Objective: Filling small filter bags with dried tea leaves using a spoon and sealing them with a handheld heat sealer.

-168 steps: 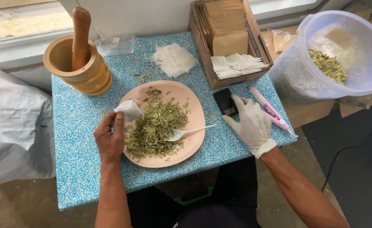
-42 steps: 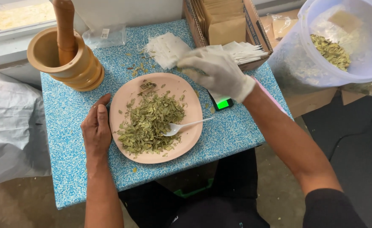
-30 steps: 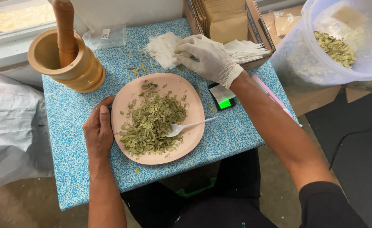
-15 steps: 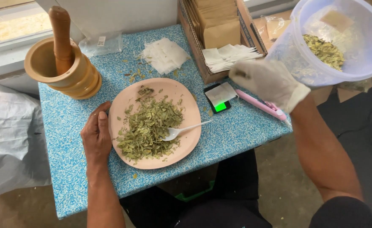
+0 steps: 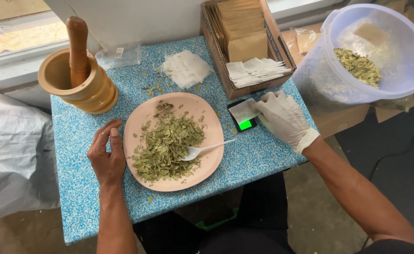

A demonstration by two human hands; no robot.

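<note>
The gloved right hand point(image 5: 284, 117) rests open, fingertips on a small white filter bag point(image 5: 243, 111) lying on the pocket scale point(image 5: 244, 123). The bare left hand point(image 5: 106, 153) lies open beside the pink plate point(image 5: 212, 117) of dried leaves point(image 5: 167, 146).

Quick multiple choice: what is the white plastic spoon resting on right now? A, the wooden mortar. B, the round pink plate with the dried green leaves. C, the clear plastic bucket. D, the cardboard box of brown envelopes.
B: the white plastic spoon lies with its bowl in the dried green leaves on the round pink plate, its handle reaching toward the plate's right rim.
</note>
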